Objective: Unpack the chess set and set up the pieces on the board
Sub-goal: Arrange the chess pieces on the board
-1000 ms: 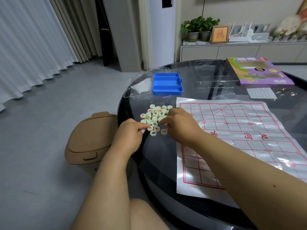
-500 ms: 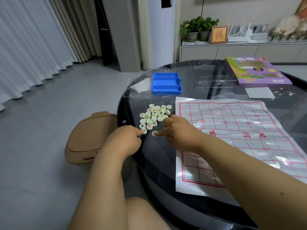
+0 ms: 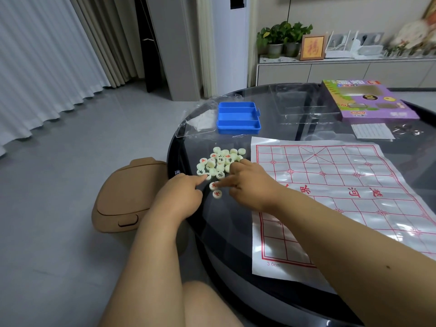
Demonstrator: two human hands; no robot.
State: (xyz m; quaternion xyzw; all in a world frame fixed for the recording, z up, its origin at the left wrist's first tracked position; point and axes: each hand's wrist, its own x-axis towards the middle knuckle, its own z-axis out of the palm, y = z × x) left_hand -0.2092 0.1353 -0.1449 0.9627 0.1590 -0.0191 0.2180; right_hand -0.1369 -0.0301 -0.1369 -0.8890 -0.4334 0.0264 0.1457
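Pale chess pieces [image 3: 219, 162] lie heaped on the glass table [image 3: 236, 220], just left of the board sheet [image 3: 342, 197]. Left hand [image 3: 180, 197] presses one extended forefinger on a piece at the heap's near edge. Right hand [image 3: 250, 184] presses a forefinger on a red-marked piece [image 3: 213, 185]; another [image 3: 217, 194] lies just nearer.

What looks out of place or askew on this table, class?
The clear plastic bag juts over the table's left edge, beside the blue tray. The paper board lies creased, its near edge hanging over the rim. No pieces sit on it yet.

Board [image 3: 335, 197]: right edge cut off by frame, near part hidden under right forearm. Piece [image 3: 213, 185] markings mostly too small to read; shelf items far right blurred.
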